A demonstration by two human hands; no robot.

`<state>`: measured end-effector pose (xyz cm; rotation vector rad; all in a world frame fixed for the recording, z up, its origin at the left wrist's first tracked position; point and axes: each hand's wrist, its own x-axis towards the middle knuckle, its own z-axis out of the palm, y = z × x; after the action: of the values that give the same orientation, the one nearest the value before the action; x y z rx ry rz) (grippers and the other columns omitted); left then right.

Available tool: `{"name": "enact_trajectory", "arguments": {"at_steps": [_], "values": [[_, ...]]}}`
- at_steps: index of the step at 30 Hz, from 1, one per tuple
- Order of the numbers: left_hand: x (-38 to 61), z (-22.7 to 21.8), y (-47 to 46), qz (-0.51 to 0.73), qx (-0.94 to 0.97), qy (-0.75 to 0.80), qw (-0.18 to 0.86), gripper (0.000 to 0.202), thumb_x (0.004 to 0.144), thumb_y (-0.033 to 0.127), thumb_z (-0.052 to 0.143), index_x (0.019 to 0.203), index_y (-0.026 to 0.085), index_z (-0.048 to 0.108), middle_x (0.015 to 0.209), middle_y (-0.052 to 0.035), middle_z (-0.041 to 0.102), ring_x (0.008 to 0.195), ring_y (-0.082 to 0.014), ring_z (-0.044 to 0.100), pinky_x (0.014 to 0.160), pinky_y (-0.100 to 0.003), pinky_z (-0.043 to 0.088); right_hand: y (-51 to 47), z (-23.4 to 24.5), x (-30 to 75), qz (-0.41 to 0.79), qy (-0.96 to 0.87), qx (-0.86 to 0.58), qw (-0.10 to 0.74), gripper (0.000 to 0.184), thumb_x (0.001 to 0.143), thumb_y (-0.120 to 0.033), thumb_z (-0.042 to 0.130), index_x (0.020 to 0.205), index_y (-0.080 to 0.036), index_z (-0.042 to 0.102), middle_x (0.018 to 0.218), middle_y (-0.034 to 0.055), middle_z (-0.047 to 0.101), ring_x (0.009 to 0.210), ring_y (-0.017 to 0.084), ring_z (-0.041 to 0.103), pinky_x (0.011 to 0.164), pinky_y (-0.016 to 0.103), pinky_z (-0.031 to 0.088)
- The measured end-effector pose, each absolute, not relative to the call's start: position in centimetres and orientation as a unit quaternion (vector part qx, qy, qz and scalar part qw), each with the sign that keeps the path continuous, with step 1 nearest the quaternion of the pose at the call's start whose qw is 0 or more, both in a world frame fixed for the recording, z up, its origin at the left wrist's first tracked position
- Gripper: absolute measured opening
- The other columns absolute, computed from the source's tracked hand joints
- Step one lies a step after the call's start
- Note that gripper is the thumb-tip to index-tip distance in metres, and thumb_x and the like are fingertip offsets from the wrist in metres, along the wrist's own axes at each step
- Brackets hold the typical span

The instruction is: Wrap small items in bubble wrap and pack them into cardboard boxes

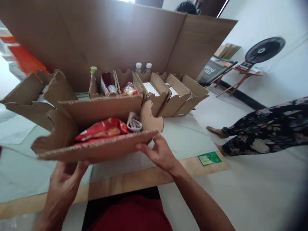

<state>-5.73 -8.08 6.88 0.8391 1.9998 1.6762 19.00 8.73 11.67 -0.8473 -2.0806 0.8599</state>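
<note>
Both my hands grip an open cardboard box [106, 150] above the front of the table, its left end slightly lower. My left hand [66, 181] holds the near wall from below, toward the left, with its fingertips hidden under the box. At the box's right front corner, my right hand [161, 152] has its thumb on the near wall, and its other fingers are mostly hidden. Inside lie a red snack packet [106, 128] and a folded greyish cloth-like thing [134, 122].
Several cardboard boxes [178, 99] with goods stand in a row behind. Another box [26, 96] is at the left. A tall cardboard panel [115, 38] rises at the back. At the right, a person in flowered trousers [269, 128] stands near a fan [262, 50].
</note>
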Motion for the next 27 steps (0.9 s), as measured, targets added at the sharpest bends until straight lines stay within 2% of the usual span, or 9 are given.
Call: {"name": "enact_trajectory", "arguments": {"at_steps": [4,8,10,12,16,18,21,24,27], "values": [[-4.0,8.7,-4.9,0.649,0.366,0.632,0.213,0.055,0.079,0.054,0.081,0.119,0.021,0.064,0.115,-0.0078,0.073,0.116,-0.0287,0.067,0.104,-0.044,0.053,10.2,12.7,20.2,0.359,-0.778,-0.349,0.38,0.035,0.086,-0.055,0.075,0.093,-0.021,0.073,0.087,0.0059,0.076,0.085,0.025,0.07,0.08,0.038,0.059],[-1.3,8.2,-4.3,0.632,0.426,0.587,0.274,0.048,0.086,0.047,0.077,0.125,0.021,0.064,0.124,-0.0109,0.07,0.125,-0.0286,0.063,0.117,-0.047,0.043,9.0,12.6,24.2,0.311,-0.746,-0.399,0.432,0.041,0.085,-0.058,0.076,0.099,-0.02,0.073,0.1,0.0091,0.078,0.096,0.028,0.071,0.091,0.044,0.056],[-1.6,8.1,-5.3,0.634,0.402,0.595,0.288,0.049,0.084,0.048,0.079,0.122,0.021,0.065,0.119,-0.0105,0.072,0.12,-0.0293,0.066,0.113,-0.047,0.048,7.9,12.7,24.2,0.303,-0.747,-0.406,0.43,0.042,0.085,-0.058,0.075,0.103,-0.02,0.072,0.106,0.0103,0.077,0.1,0.029,0.07,0.094,0.044,0.055],[-2.9,8.5,-6.3,0.648,0.37,0.604,0.28,0.051,0.08,0.05,0.082,0.119,0.021,0.065,0.115,-0.0089,0.073,0.116,-0.0291,0.067,0.107,-0.045,0.052,7.1,13.0,22.7,0.316,-0.76,-0.397,0.407,0.042,0.085,-0.057,0.075,0.103,-0.02,0.072,0.102,0.0098,0.077,0.096,0.028,0.07,0.089,0.042,0.057],[-5.0,9.1,-6.7,0.66,0.366,0.598,0.271,0.053,0.078,0.049,0.084,0.118,0.022,0.063,0.119,-0.008,0.072,0.123,-0.0281,0.065,0.109,-0.042,0.051,7.0,13.0,19.9,0.341,-0.755,-0.395,0.397,0.046,0.084,-0.058,0.073,0.107,-0.019,0.072,0.096,0.0093,0.077,0.085,0.026,0.069,0.078,0.039,0.058],[-5.5,8.5,-6.8,0.652,0.371,0.597,0.285,0.051,0.077,0.048,0.084,0.115,0.021,0.063,0.119,-0.0088,0.072,0.122,-0.0282,0.066,0.107,-0.04,0.052,6.8,11.8,19.4,0.34,-0.746,-0.409,0.4,0.045,0.083,-0.057,0.074,0.106,-0.019,0.071,0.101,0.0112,0.077,0.091,0.028,0.07,0.083,0.043,0.059],[-7.1,6.4,-7.5,0.645,0.339,0.618,0.295,0.048,0.072,0.044,0.086,0.108,0.02,0.064,0.109,-0.008,0.075,0.111,-0.028,0.069,0.095,-0.038,0.056,5.5,9.0,18.5,0.364,-0.751,-0.4,0.38,0.039,0.084,-0.049,0.074,0.108,-0.019,0.07,0.111,0.0137,0.077,0.107,0.032,0.071,0.098,0.048,0.056],[-10.7,4.6,-8.3,0.66,0.277,0.641,0.277,0.04,0.065,0.034,0.083,0.098,0.021,0.066,0.092,-0.0035,0.074,0.091,-0.0238,0.068,0.08,-0.033,0.056,3.7,6.6,16.8,0.391,-0.773,-0.342,0.364,0.049,0.085,-0.04,0.075,0.128,-0.02,0.065,0.129,0.0155,0.072,0.122,0.033,0.067,0.106,0.05,0.054],[-14.6,4.3,-8.6,0.702,0.248,0.617,0.254,0.034,0.059,0.028,0.073,0.092,0.022,0.067,0.085,-0.0011,0.073,0.082,-0.0216,0.065,0.078,-0.034,0.054,3.3,5.6,15.2,0.384,-0.811,-0.27,0.349,0.055,0.088,-0.033,0.072,0.14,-0.024,0.059,0.145,0.0149,0.064,0.133,0.031,0.061,0.108,0.046,0.054]]}}
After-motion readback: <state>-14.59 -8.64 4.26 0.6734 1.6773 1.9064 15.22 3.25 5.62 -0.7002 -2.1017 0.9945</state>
